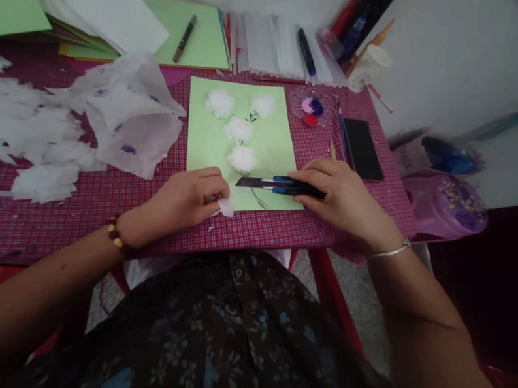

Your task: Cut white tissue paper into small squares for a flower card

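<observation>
— Writing?
— Whitish container (pixel 406 157), right; letters too blurry.
— Counts?
— Four white tissue-paper flowers (pixel 238 130) on one light-green paper sheet (pixel 201 144).
— Fingers?
— Left hand (pixel 190 195): pinched on white tissue scrap (pixel 226 207). Right hand (pixel 340 190): curled round black-and-blue cutter (pixel 282 183), above sheet's near part.

I take the green sheet (pixel 203 140) as my clock's hub. Crumpled tissue (pixel 138 111) walls off 10 o'clock, almost reaching the sheet; at 9, a narrow lane of tablecloth (pixel 172 159) lets me through towards the left hand (pixel 185 200) at 8. Four white flowers (pixel 238 130) block low sweeps across the sheet's middle — left of them, bare paper. The paper stack (pixel 208 38) bars 12, clear packets (pixel 260 41) 1. At 3, room runs below the palette (pixel 298 97), between sheet and pencil (pixel 343 133), the phone (pixel 363 148) beyond. The knife (pixel 282 183), reaching from the right hand (pixel 338 190) at 4, leaves a slim gap at 6.
</observation>
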A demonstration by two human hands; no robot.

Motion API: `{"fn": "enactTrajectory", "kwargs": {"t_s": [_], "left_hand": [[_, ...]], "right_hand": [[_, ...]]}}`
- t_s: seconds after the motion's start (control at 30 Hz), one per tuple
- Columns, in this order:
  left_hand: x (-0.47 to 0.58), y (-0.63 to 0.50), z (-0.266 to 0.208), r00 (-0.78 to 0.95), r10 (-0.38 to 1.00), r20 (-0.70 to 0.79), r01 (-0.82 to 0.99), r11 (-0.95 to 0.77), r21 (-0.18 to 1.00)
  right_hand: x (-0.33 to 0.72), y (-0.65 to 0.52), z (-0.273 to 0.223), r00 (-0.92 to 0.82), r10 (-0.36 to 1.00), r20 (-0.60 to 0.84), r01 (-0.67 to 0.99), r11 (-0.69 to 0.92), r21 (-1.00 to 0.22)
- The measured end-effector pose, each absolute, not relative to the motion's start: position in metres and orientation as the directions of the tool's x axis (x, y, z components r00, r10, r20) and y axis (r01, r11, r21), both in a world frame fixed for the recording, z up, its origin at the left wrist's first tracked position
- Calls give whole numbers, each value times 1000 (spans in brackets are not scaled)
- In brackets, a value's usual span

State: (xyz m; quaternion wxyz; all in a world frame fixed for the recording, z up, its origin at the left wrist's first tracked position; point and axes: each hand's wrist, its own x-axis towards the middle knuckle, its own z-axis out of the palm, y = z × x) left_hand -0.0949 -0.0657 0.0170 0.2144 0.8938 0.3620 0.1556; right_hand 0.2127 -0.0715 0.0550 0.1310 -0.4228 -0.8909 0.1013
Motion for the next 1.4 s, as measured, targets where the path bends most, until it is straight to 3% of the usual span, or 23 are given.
{"fn": "enactTrajectory", "kwargs": {"t_s": [0.17,0.27,0.53,0.8,0.93,1.17,1.4], "left_hand": [[-97,-77,17,734,659,165,600,-743,298],[-97,-78,17,739,648,184,600,-757,258],[-89,-57,21,645,750,146,613,-622,486],[-58,-28,61,803,596,35,478,-677,560],[-50,-23,67,854,519,42,417,-729,543],[-44,-30,48,841,542,5,466,-729,501],[-55,-73,32,731,682,18,615,-670,415]], "right_hand": [[203,-69,54,-668,738,98,703,668,-245],[198,-68,55,-689,723,60,704,686,-187],[201,-74,61,-684,729,34,721,682,-122],[219,-86,79,-633,766,116,760,643,-96],[231,-92,80,-618,772,150,770,633,-87],[244,-91,63,-641,762,85,749,646,-145],[248,-91,49,-646,762,54,736,640,-222]]}}
